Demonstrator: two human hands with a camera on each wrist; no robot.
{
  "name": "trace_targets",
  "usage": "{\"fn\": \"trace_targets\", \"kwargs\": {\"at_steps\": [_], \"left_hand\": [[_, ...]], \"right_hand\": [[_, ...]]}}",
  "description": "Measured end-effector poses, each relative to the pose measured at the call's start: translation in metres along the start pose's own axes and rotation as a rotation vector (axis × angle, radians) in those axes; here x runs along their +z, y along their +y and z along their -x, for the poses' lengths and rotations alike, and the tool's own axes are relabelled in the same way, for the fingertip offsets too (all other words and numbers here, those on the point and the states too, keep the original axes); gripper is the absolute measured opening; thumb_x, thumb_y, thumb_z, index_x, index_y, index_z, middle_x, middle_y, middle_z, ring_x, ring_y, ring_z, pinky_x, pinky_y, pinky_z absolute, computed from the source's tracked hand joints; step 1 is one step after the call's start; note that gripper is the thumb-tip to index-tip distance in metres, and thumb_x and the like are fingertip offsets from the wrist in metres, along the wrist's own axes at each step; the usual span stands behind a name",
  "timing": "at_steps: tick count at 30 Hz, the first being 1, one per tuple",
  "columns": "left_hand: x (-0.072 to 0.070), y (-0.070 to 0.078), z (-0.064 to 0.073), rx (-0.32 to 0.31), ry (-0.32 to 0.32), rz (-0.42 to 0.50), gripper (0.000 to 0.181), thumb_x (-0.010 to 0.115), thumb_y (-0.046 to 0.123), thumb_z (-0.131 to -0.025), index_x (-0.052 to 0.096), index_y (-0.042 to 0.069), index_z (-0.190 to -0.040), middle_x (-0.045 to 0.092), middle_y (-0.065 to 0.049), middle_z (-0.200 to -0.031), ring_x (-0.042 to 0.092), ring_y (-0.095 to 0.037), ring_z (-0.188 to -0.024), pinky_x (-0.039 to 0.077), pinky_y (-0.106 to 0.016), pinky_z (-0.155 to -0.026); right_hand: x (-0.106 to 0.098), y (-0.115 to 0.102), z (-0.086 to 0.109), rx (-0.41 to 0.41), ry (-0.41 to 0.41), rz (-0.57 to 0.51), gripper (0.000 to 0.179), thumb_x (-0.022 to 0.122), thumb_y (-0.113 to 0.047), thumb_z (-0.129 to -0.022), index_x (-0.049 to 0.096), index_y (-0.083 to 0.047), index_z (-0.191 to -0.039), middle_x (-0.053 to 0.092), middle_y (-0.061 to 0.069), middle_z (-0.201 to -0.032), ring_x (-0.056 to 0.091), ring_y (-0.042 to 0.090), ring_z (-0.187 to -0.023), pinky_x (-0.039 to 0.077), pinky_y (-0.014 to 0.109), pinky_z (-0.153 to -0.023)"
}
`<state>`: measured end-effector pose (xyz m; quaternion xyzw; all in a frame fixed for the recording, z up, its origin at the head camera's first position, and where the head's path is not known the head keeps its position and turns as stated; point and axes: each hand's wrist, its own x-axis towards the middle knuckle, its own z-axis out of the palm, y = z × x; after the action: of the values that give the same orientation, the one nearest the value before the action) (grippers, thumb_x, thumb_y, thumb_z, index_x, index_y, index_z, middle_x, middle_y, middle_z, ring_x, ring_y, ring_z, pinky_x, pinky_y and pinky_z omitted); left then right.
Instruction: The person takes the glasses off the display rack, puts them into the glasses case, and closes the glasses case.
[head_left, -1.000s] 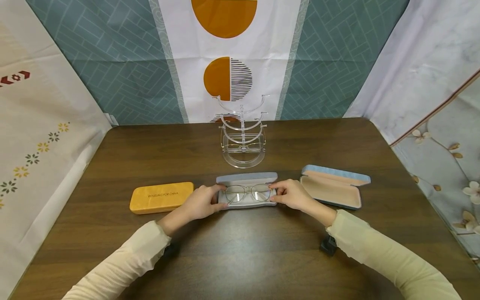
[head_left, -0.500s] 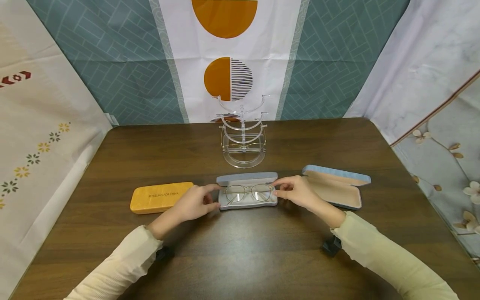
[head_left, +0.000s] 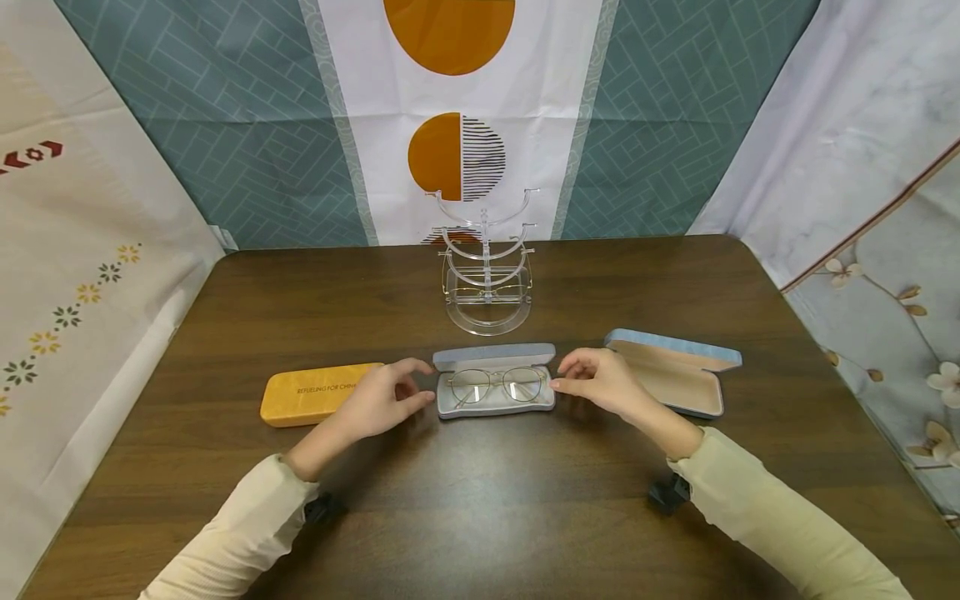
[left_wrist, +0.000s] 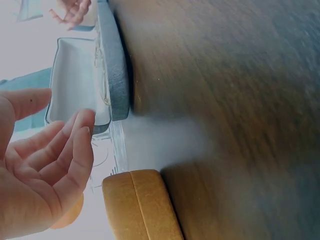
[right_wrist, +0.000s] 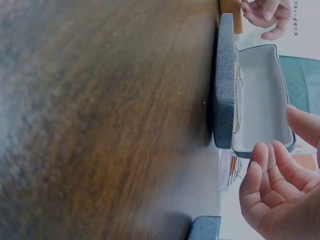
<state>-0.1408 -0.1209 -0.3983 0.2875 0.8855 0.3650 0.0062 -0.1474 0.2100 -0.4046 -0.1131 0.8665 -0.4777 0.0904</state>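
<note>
A pair of thin gold-framed glasses (head_left: 496, 382) lies lens side up in an open grey-blue glasses case (head_left: 495, 411), whose lid is raised at the back. My left hand (head_left: 384, 398) is just left of this case, thumb and fingers apart and nothing between them; the left wrist view has a gap between thumb (left_wrist: 32, 101) and fingertips. At the opposite end my right hand (head_left: 606, 383) holds nothing, its thumb tip close by the case's right edge. Part of the left hand overlaps a yellow glasses case (head_left: 311, 396), which is closed and lettered.
To the right, an open blue case (head_left: 686, 385) with a beige lining shows nothing inside. Behind the middle case stands a clear tiered display rack (head_left: 486, 258) with another gold-framed pair on its lowest tier. Patterned cloths (head_left: 285, 125) hang around the wooden table (head_left: 480, 508).
Both hands have let go of the glasses and drawn apart, the left hand leftward and the right hand rightward. The glasses stay in the middle case.
</note>
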Motion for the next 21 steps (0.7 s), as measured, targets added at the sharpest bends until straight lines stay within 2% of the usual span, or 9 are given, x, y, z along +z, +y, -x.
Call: {"fn": "trace_targets", "kwargs": {"at_steps": [4,6,8,11,17,21], "left_hand": [[0.001,0.001,-0.002,-0.058,0.110,0.031,0.017,0.067,0.007,-0.081,0.061,-0.003,-0.094,0.063,-0.001,-0.069,0.053,-0.008,-0.055,0.045,-0.023,-0.052],[0.002,0.001,-0.003,-0.077,0.151,0.043,0.020,0.067,0.008,-0.081,0.062,-0.004,-0.097,0.065,-0.004,-0.073,0.056,-0.010,-0.058,0.047,-0.024,-0.054],[0.002,0.001,-0.004,-0.101,0.165,0.053,0.025,0.066,0.010,-0.082,0.060,-0.004,-0.102,0.066,-0.007,-0.079,0.059,-0.012,-0.061,0.047,-0.025,-0.056],[0.003,0.002,-0.006,-0.149,0.152,0.094,0.035,0.065,0.014,-0.085,0.056,-0.005,-0.113,0.066,-0.012,-0.087,0.062,-0.016,-0.064,0.048,-0.027,-0.056],[0.005,0.003,-0.010,-0.292,0.086,0.205,0.050,0.057,0.025,-0.090,0.042,0.002,-0.133,0.059,-0.021,-0.111,0.065,-0.025,-0.067,0.051,-0.030,-0.058],[0.009,0.004,-0.013,-0.336,0.039,0.219,0.056,0.053,0.032,-0.092,0.036,0.005,-0.138,0.054,-0.021,-0.121,0.063,-0.025,-0.065,0.050,-0.030,-0.058]], "right_hand": [[-0.002,-0.001,0.000,0.013,-0.012,-0.035,0.033,0.074,-0.017,-0.077,0.059,0.003,-0.099,0.061,0.004,-0.078,0.054,0.018,-0.069,0.044,0.028,-0.058],[-0.003,-0.001,0.000,0.017,-0.021,-0.050,0.040,0.073,-0.018,-0.078,0.056,0.004,-0.107,0.061,0.006,-0.081,0.054,0.019,-0.071,0.044,0.027,-0.059],[-0.003,-0.001,-0.001,0.027,-0.028,-0.057,0.045,0.072,-0.019,-0.079,0.054,0.004,-0.113,0.062,0.007,-0.085,0.055,0.020,-0.075,0.044,0.027,-0.061],[-0.004,-0.001,-0.003,0.056,-0.036,-0.064,0.052,0.070,-0.023,-0.081,0.050,0.002,-0.122,0.062,0.009,-0.093,0.055,0.020,-0.079,0.046,0.029,-0.063],[-0.004,0.001,-0.007,0.097,-0.054,-0.124,0.058,0.063,-0.030,-0.086,0.043,0.001,-0.130,0.058,0.015,-0.106,0.057,0.027,-0.089,0.050,0.036,-0.069],[-0.002,0.002,-0.010,0.113,-0.069,-0.170,0.058,0.060,-0.032,-0.088,0.041,0.000,-0.133,0.056,0.019,-0.111,0.058,0.032,-0.096,0.052,0.037,-0.070]]}}
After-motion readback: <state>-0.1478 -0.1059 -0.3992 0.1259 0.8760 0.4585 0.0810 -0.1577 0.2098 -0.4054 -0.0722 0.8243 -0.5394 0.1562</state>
